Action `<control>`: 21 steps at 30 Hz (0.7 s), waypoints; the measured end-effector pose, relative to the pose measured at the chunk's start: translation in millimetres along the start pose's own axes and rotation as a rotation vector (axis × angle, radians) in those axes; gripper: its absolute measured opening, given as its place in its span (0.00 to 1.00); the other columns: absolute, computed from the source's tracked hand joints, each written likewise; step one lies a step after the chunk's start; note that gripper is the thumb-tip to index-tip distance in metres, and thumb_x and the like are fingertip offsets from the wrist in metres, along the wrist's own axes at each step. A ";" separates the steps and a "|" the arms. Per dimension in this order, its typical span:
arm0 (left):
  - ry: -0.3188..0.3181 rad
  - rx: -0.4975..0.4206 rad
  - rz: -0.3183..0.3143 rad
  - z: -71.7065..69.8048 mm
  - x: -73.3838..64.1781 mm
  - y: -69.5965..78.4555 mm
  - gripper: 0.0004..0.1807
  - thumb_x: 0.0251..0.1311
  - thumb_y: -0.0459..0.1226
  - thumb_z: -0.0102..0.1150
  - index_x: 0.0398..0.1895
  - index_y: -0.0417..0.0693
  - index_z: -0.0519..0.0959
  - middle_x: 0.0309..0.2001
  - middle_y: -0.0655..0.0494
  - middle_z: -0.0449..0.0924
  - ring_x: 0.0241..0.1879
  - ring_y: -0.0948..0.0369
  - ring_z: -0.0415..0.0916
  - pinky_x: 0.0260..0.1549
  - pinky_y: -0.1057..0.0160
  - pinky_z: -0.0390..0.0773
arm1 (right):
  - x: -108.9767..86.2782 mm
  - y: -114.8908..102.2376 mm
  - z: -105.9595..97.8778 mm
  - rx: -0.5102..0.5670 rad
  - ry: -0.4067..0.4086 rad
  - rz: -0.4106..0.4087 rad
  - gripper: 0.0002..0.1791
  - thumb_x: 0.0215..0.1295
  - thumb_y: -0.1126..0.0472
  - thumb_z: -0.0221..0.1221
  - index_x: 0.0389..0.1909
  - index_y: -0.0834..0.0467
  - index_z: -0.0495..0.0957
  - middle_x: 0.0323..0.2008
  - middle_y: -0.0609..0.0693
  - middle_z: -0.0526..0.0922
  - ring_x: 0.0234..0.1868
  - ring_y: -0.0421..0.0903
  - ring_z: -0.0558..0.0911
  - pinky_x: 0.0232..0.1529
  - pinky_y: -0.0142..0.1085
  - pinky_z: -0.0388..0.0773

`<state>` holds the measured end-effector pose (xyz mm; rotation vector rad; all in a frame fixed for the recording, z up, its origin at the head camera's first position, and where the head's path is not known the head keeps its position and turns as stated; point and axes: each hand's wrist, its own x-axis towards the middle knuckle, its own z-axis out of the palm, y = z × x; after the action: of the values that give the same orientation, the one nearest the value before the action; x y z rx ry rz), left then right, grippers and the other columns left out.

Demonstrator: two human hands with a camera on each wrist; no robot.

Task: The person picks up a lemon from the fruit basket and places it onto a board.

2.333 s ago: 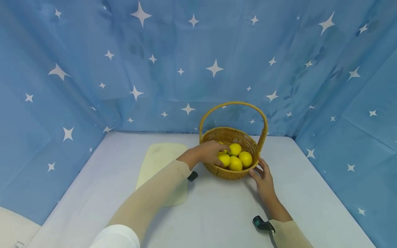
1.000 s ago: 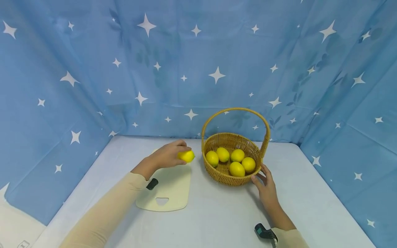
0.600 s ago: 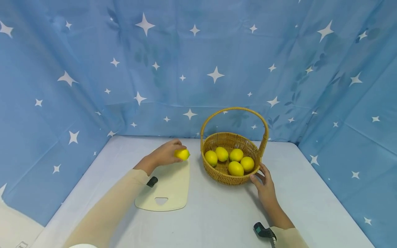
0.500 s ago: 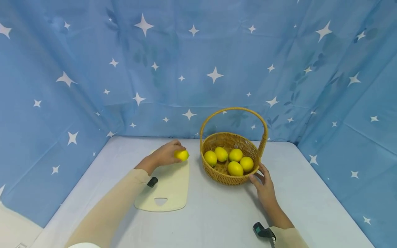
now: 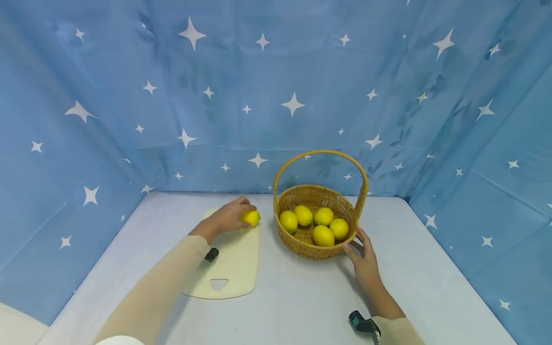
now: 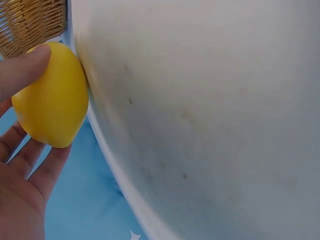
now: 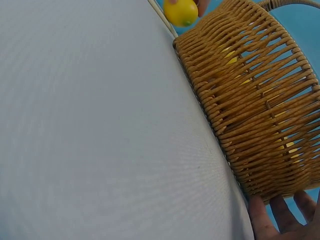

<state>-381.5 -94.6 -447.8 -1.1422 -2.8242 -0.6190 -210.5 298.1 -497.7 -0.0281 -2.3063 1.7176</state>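
Observation:
In the head view my left hand (image 5: 227,218) grips a yellow lemon (image 5: 251,218) close over the far end of a cream cutting board (image 5: 235,268). The left wrist view shows the thumb on one side of this lemon (image 6: 57,100) and the other fingers (image 6: 50,170) beneath it, right at the board's surface. On the right, a wicker basket (image 5: 308,250) with a tall arched handle holds several lemons (image 5: 323,235). My right hand (image 5: 366,263) touches the basket's outer right side, and in the right wrist view its fingertips (image 7: 282,212) meet the woven wall.
A white-covered table (image 5: 293,306) carries everything. Blue curtains (image 5: 241,124) with white stars stand behind it and along both sides. The basket's handle (image 5: 321,152) arches high above the rim. A small black device (image 5: 362,322) is at the right wrist, another (image 5: 211,255) at the left.
My left hand has taken the lemon out of the basket, carried it left and lowered it close over the cutting board. My right hand stays at the basket's side. The head view has shifted slightly.

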 end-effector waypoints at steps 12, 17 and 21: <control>-0.008 -0.004 0.007 1.2 0.9 -6.7 0.31 0.48 0.38 0.75 0.60 0.49 0.79 0.51 0.56 0.70 0.49 0.56 0.70 0.54 0.54 0.70 | -7.4 -21.9 0.2 0.010 -0.013 0.010 0.40 0.72 0.58 0.55 0.77 0.57 0.45 0.72 0.62 0.51 0.68 0.62 0.59 0.62 0.60 0.61; -0.012 0.000 0.005 1.0 -0.2 -5.9 0.33 0.48 0.40 0.76 0.61 0.49 0.78 0.53 0.55 0.70 0.51 0.55 0.70 0.55 0.52 0.70 | 0.8 2.5 -0.8 -0.006 0.002 0.002 0.41 0.72 0.53 0.56 0.77 0.50 0.45 0.73 0.58 0.52 0.68 0.59 0.61 0.62 0.58 0.62; -0.015 0.013 0.008 0.8 -0.9 -4.9 0.33 0.48 0.41 0.75 0.61 0.49 0.78 0.54 0.54 0.71 0.51 0.55 0.70 0.55 0.51 0.70 | 1.2 4.3 0.0 -0.020 0.010 -0.016 0.40 0.72 0.52 0.56 0.77 0.49 0.45 0.72 0.58 0.53 0.68 0.59 0.62 0.62 0.58 0.63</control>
<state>-384.0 -98.1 -450.4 -1.1597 -2.8305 -0.5931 -212.3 299.6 -501.6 -0.0213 -2.3098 1.6833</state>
